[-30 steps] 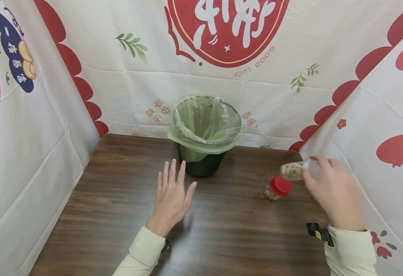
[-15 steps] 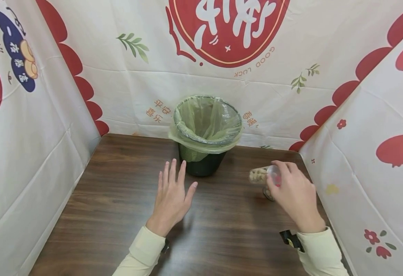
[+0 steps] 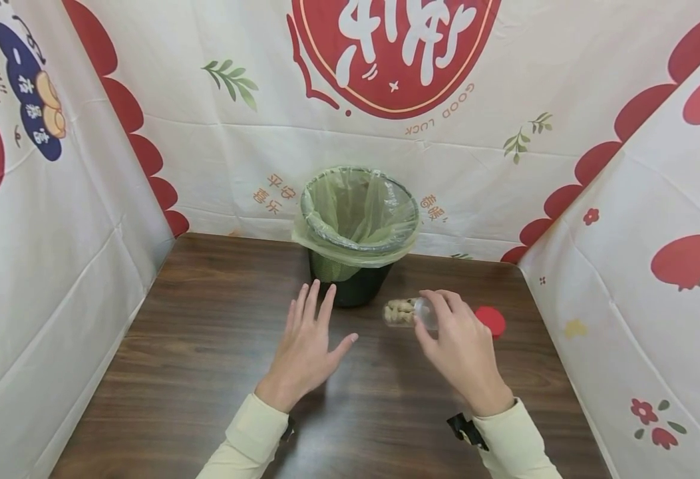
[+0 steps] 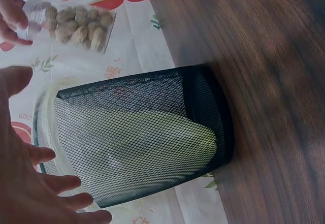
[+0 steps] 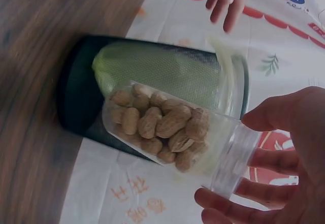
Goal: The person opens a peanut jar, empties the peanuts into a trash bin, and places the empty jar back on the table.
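My right hand [image 3: 460, 349] grips a clear jar of peanuts [image 3: 399, 313] by its neck end, above the table. In the right wrist view the jar [image 5: 157, 127] is partly full of unshelled peanuts [image 5: 172, 122]. I cannot tell whether it has a lid. My left hand [image 3: 305, 356] is held with fingers straight and spread, holding nothing, in front of the bin. Behind both hands stands a black mesh bin [image 3: 356, 286] with a pale green liner [image 3: 356, 206]. Just right of my right hand shows a red lid [image 3: 490, 322]; the jar under it is hidden.
The brown wood-grain table [image 3: 194, 386] carries the bin near its back edge. Printed white cloth [image 3: 236, 159] hangs behind and on both sides.
My right hand has carried the peanut jar left from the table's right side, past the red-lidded jar, toward the bin. My left hand has shifted slightly right.
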Available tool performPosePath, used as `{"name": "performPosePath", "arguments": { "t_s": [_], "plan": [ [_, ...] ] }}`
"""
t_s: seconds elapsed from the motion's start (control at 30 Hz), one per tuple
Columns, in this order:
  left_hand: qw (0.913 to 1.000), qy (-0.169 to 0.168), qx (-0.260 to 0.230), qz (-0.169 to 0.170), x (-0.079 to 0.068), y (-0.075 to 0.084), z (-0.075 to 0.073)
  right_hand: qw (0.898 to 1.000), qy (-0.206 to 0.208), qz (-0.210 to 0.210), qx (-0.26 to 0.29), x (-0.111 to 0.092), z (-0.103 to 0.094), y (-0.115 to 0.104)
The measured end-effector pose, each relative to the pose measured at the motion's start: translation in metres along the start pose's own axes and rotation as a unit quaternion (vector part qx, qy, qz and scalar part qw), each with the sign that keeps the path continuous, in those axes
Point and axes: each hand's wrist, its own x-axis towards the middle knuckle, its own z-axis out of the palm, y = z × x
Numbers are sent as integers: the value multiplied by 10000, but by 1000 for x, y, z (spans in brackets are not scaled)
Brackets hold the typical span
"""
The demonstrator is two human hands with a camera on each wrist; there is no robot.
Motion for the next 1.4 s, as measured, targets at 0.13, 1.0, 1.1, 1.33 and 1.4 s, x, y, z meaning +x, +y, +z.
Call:
{"name": "performPosePath", "arguments": {
  "t_s": [0.13, 1.0, 1.1, 1.33, 1.4],
  "plan": [
    [9999, -23, 43, 124, 0, 0, 2, 9997, 118, -98, 176, 1, 5, -11],
    [9895, 746, 248, 1216, 0, -1, 8, 9704, -332, -507, 2337, -1, 16, -50],
    [9855, 978, -27, 1387, 0, -1, 9, 9656, -337, -448, 2539, -1, 17, -50],
    [9789, 1149, -451, 1629, -1, 0, 10, 9661, -377, -347, 2529, 0, 18, -51],
    [9777, 1204, -427, 1668, -1, 0, 12, 9676, -409, -343, 2466, 1, 18, -50]
  ]
}}
